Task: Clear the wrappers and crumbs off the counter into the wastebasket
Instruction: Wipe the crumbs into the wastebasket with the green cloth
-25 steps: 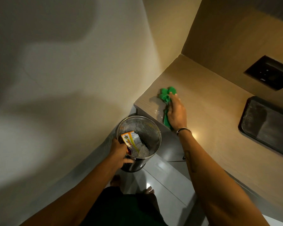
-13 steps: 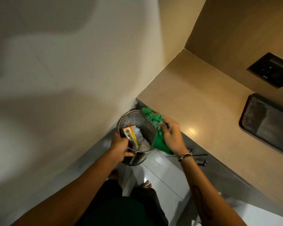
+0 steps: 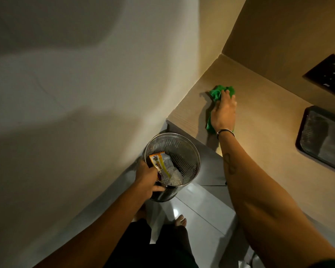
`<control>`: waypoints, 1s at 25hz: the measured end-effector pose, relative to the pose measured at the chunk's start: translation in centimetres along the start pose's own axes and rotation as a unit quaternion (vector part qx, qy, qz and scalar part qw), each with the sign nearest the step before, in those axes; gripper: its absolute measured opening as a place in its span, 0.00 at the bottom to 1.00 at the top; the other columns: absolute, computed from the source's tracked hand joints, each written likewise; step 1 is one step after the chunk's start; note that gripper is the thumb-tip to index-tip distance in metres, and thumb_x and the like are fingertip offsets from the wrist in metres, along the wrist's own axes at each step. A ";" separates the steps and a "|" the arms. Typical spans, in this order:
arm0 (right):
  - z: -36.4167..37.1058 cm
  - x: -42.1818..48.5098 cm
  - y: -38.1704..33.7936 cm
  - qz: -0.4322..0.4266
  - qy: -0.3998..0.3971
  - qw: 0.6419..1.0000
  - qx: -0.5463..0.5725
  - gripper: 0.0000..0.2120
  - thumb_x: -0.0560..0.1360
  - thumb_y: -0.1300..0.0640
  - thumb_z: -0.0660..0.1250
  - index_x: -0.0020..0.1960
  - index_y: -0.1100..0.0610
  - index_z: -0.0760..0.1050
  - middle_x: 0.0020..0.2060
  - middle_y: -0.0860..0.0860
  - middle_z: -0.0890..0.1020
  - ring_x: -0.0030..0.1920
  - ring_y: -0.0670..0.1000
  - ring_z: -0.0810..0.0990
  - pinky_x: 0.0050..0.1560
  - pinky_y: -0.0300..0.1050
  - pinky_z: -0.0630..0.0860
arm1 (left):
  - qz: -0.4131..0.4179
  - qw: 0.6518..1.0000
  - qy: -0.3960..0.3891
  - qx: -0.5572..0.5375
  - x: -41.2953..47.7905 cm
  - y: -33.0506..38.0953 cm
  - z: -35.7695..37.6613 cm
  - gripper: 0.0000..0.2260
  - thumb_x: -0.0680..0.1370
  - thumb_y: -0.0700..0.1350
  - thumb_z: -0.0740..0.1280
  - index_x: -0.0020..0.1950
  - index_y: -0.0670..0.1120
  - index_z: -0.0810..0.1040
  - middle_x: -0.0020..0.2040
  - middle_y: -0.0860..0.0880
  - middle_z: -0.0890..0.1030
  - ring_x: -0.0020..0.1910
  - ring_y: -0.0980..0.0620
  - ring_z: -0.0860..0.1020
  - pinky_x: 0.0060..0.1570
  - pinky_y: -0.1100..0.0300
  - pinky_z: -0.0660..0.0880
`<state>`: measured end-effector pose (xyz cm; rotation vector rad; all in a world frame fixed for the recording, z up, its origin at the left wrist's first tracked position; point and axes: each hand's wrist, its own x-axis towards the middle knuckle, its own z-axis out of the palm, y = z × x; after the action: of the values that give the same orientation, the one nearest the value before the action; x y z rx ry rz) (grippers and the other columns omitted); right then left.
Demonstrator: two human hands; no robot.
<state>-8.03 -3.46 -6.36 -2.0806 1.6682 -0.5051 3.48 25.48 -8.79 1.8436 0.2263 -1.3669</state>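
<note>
Two hands, apart: right hand (image 3: 223, 111) presses flat on the crumpled green cloth (image 3: 219, 92) at the beige wooden counter (image 3: 259, 117) corner; left hand (image 3: 146, 176) grips the perforated steel bin (image 3: 184, 151) by its rim, below the edge. Risk: swept debris misses the bin, or the bin tips.

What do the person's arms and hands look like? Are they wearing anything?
Both forearms are bare, and neither the left hand nor the right hand wears a glove. A thin silver-coloured metal bangle circles the right wrist, and a dark looped tattoo marks the right forearm.
</note>
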 end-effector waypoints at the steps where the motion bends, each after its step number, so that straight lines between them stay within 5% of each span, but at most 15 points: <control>1: 0.6 0.3 -0.9 -0.026 -0.025 0.999 -0.005 0.26 0.84 0.62 0.61 0.81 0.57 0.63 0.82 0.59 0.63 0.83 0.65 0.58 0.82 0.68 0.60 | 0.003 1.000 -0.004 0.005 0.2 0.0 -0.1 0.20 0.86 0.38 0.62 0.76 0.53 0.70 0.67 0.42 0.80 0.55 0.37 0.83 0.26 0.46 0.84; 6: 3.2 -4.0 -5.3 -0.144 -0.101 0.984 0.011 0.25 0.86 0.54 0.60 0.81 0.56 0.61 0.82 0.58 0.63 0.83 0.64 0.58 0.81 0.65 0.58 | 0.022 0.999 -0.013 0.042 0.7 0.2 -0.5 0.19 0.83 0.34 0.58 0.71 0.49 0.73 0.57 0.41 0.83 0.45 0.39 0.85 0.26 0.49 0.83; 11: 2.3 -13.5 -4.9 -0.262 -0.179 0.948 0.027 0.29 0.79 0.70 0.62 0.79 0.57 0.67 0.80 0.58 0.69 0.82 0.61 0.64 0.82 0.59 0.62 | 0.048 0.997 -0.005 0.066 0.0 0.8 -0.7 0.19 0.80 0.33 0.58 0.68 0.48 0.75 0.60 0.37 0.83 0.45 0.35 0.85 0.24 0.49 0.83; 14: 1.4 -19.3 -3.4 -0.274 -0.271 0.923 0.014 0.27 0.79 0.69 0.64 0.76 0.56 0.72 0.76 0.58 0.74 0.77 0.59 0.72 0.77 0.59 0.71 | 0.060 0.994 -0.032 0.082 -1.2 0.7 -0.6 0.19 0.81 0.35 0.63 0.70 0.50 0.74 0.63 0.41 0.82 0.51 0.38 0.84 0.28 0.46 0.85; 17: -1.3 -21.8 -1.3 -0.175 -0.195 0.961 0.087 0.26 0.77 0.70 0.62 0.74 0.57 0.74 0.73 0.57 0.78 0.74 0.58 0.76 0.76 0.56 0.73 | 0.082 0.988 -0.054 0.118 -1.5 -0.4 1.1 0.17 0.83 0.40 0.65 0.70 0.54 0.74 0.62 0.45 0.82 0.49 0.45 0.84 0.29 0.46 0.85; 21: -7.5 -19.5 2.8 -0.094 0.008 0.987 0.133 0.33 0.73 0.72 0.58 0.77 0.55 0.70 0.75 0.56 0.76 0.74 0.56 0.74 0.77 0.48 0.70 | 0.106 0.981 -0.063 0.150 -1.9 -1.9 2.9 0.13 0.85 0.39 0.63 0.65 0.56 0.72 0.59 0.48 0.81 0.43 0.52 0.81 0.26 0.48 0.84; 25: -13.2 -16.7 12.3 0.057 0.120 0.989 0.065 0.29 0.79 0.71 0.63 0.79 0.57 0.69 0.77 0.58 0.73 0.79 0.61 0.70 0.80 0.62 0.67 | 0.075 0.985 -0.057 0.147 -2.1 -2.8 3.8 0.17 0.84 0.39 0.64 0.72 0.52 0.72 0.65 0.44 0.82 0.51 0.43 0.85 0.29 0.46 0.85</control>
<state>-28.64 9.23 -2.04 -1.8800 1.8210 -0.8302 -1.70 25.37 -8.70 1.9655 -0.1808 -1.4536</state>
